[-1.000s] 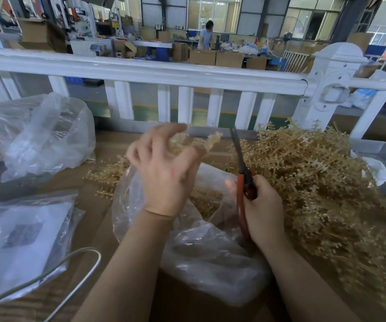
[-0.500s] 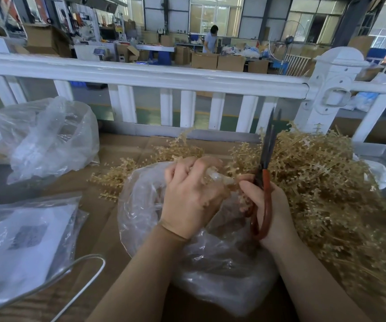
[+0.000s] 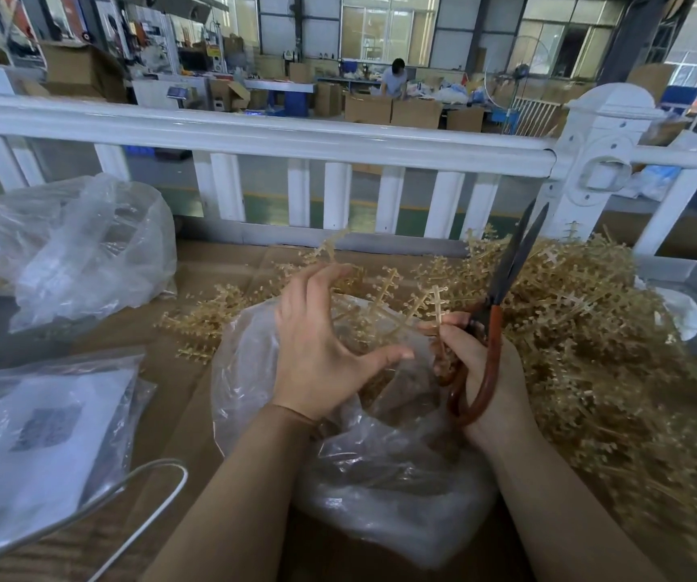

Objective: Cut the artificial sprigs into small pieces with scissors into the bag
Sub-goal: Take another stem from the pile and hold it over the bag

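A clear plastic bag point(image 3: 363, 489) lies open in front of me on the cardboard-covered table point(image 3: 195, 405), with tan cut pieces inside. My left hand point(image 3: 321, 346) hovers over the bag's mouth with fingers spread and holds nothing. My right hand point(image 3: 481, 371) grips the red-handled scissors point(image 3: 494, 325), blades nearly closed and pointing up and away, and its fingertips also pinch the stem of a tan artificial sprig point(image 3: 431, 300). A large heap of tan sprigs point(image 3: 590, 329) lies to the right of the bag.
A white railing point(image 3: 296, 138) runs across the table's far edge. A crumpled clear bag point(image 3: 86, 249) sits at the far left, and a flat bag with white sheets point(image 3: 36, 438) at the near left. A white cable point(image 3: 145, 480) loops near my left forearm.
My left hand has let go of the sprig and opened over the bag. The right hand now pinches the sprig while the scissors tilt further right.
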{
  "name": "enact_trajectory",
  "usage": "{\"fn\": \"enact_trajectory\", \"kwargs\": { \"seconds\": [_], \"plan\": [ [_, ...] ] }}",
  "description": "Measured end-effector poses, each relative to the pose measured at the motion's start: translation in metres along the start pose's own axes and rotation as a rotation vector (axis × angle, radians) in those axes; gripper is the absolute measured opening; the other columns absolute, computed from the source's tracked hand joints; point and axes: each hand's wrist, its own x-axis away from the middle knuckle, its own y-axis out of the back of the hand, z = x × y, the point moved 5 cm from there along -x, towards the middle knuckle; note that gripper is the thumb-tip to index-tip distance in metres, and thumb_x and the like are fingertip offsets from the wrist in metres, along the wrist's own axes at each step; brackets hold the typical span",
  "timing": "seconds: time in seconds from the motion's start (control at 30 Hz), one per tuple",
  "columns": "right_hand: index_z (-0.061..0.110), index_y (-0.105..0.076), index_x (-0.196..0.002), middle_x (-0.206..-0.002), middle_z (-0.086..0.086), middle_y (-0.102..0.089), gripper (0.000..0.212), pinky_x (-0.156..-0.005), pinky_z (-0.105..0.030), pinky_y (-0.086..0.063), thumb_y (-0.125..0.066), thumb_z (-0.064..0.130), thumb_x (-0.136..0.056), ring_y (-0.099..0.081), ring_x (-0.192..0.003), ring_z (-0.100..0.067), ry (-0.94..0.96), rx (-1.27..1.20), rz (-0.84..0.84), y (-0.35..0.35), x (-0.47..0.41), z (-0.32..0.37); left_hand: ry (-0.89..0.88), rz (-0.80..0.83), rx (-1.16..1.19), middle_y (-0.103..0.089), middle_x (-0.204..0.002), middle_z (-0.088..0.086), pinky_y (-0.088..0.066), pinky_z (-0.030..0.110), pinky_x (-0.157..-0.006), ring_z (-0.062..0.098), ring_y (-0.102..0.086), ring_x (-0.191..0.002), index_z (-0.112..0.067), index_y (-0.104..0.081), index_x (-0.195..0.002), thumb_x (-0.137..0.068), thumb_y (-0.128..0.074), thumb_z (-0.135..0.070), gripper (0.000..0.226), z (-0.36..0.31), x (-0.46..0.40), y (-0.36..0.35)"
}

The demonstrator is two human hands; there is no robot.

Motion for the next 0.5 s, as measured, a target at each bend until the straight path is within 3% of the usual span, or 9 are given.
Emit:
{"fn": "enact_trajectory", "kwargs": {
  "seconds": [0.1,0.17,0.23,0.3,0.37,0.5],
  "plan": [
    [0.009,-0.064,-0.090,-0.088,-0.013,-0.074,0.018,-0.062,-0.029,-0.058,-0.057,-0.006,-0.095,-0.073,-0.074,-0.020,0.012,-0.028,0.002,0.001,-0.001,0.001,0.041,0.040,0.069,-0.051,-0.122,-0.001,-0.049,0.040,-0.098,0.015,-0.052,-0.114,-0.017,-0.042,-0.135,-0.058,-0.079,-0.067,0.099,0.004,0.000,-0.004],
    [0.008,-0.064,-0.092,-0.082,-0.009,-0.073,0.016,-0.061,-0.025,-0.057,-0.057,-0.006,-0.095,-0.071,-0.070,-0.016,0.028,-0.026,0.011,0.000,-0.001,0.001,0.164,0.056,0.157,-0.060,-0.102,-0.010,-0.056,0.030,-0.081,0.004,-0.061,-0.092,-0.032,-0.039,-0.129,-0.059,-0.078,-0.067,0.088,0.011,0.002,-0.004],
    [0.008,-0.065,-0.091,-0.078,-0.004,-0.073,0.015,-0.058,-0.021,-0.055,-0.059,-0.005,-0.094,-0.069,-0.066,-0.013,0.042,0.006,0.013,0.001,-0.001,0.000,0.278,0.065,0.155,-0.064,-0.078,-0.006,-0.059,0.037,-0.064,0.008,-0.064,-0.070,-0.040,-0.042,-0.111,-0.061,-0.074,-0.069,0.066,0.019,0.004,-0.006],
    [0.011,-0.066,-0.092,-0.080,-0.003,-0.074,0.005,-0.053,-0.019,-0.050,-0.066,0.006,-0.090,-0.063,-0.063,-0.010,0.058,0.085,0.007,0.002,-0.001,0.000,0.415,0.040,0.266,-0.068,-0.073,0.004,-0.059,0.048,-0.061,0.024,-0.067,-0.066,-0.037,-0.047,-0.091,-0.062,-0.079,-0.061,0.050,0.027,0.005,-0.008],
    [0.011,-0.066,-0.094,-0.091,-0.008,-0.077,0.015,-0.053,-0.019,-0.049,-0.071,0.019,-0.082,-0.061,-0.064,-0.010,0.074,0.157,0.016,0.002,0.000,0.001,0.545,-0.041,0.482,-0.065,-0.068,0.006,-0.058,0.049,-0.060,0.032,-0.064,-0.059,-0.028,-0.049,-0.079,-0.069,-0.086,-0.042,0.041,0.034,0.005,-0.009],
    [0.014,-0.069,-0.089,-0.096,-0.011,-0.078,0.015,-0.053,-0.019,-0.049,-0.072,0.025,-0.079,-0.061,-0.064,-0.009,0.089,0.217,0.023,0.000,0.001,0.002,0.557,-0.120,0.745,-0.054,-0.063,0.000,-0.050,0.028,-0.053,0.014,-0.052,-0.054,-0.017,-0.047,-0.074,-0.069,-0.088,-0.024,0.042,0.037,0.001,-0.005]
  ]
}}
